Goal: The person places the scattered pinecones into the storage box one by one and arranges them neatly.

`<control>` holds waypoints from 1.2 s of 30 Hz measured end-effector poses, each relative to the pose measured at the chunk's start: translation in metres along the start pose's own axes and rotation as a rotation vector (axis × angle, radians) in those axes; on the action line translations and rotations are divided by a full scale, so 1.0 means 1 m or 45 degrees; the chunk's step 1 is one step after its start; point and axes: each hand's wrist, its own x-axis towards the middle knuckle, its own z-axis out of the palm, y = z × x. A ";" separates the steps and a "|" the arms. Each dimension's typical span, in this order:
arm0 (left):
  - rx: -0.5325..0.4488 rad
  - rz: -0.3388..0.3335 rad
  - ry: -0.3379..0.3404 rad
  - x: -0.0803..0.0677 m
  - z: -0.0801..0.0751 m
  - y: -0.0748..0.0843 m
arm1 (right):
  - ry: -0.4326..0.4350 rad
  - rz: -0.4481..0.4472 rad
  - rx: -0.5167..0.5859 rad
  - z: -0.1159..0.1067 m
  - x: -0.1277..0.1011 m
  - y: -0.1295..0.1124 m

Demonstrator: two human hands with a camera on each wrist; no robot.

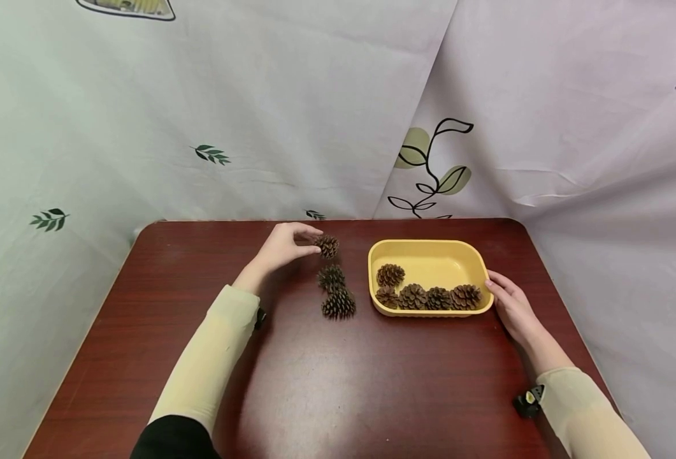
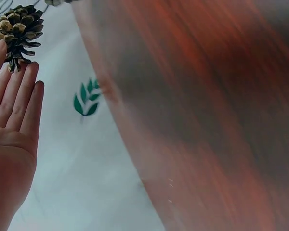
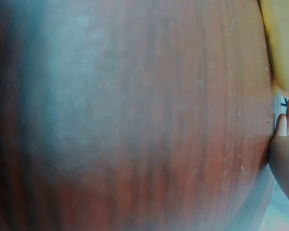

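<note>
Indoors, you sit at a dark red wooden table with rounded corners, backed by pale cloth hangings printed with green leaf sprigs and an outlined plant. Take the yellow tray as your landmark: it stands toward the far right of the table and holds five brown pine cones, four lined along its near wall and one behind them at the left end. To the left of the tray, a short column of three more cones runs away from you. Two of them, the loose cones, lie on the wood touching each other. At the far end is the held cone, small, brown and open-scaled, with paler scale tips in the left wrist view. Your left hand reaches it from the left, fingertips curled and pinching it; whether it rests on the wood cannot be told. Your right hand lies at the near right corner of the tray, fingers relaxed and extended, touching the tray's outer wall. Both sleeves are pale yellow.
</note>
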 end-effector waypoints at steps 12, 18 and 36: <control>-0.058 0.092 0.002 0.024 0.022 0.032 | 0.003 0.011 -0.021 0.001 -0.001 0.000; -0.076 0.143 -0.030 0.036 0.039 0.051 | 0.001 0.007 -0.024 0.000 0.000 0.001; 0.062 0.201 -0.174 0.067 0.090 0.094 | 0.010 0.003 -0.024 -0.001 0.000 0.001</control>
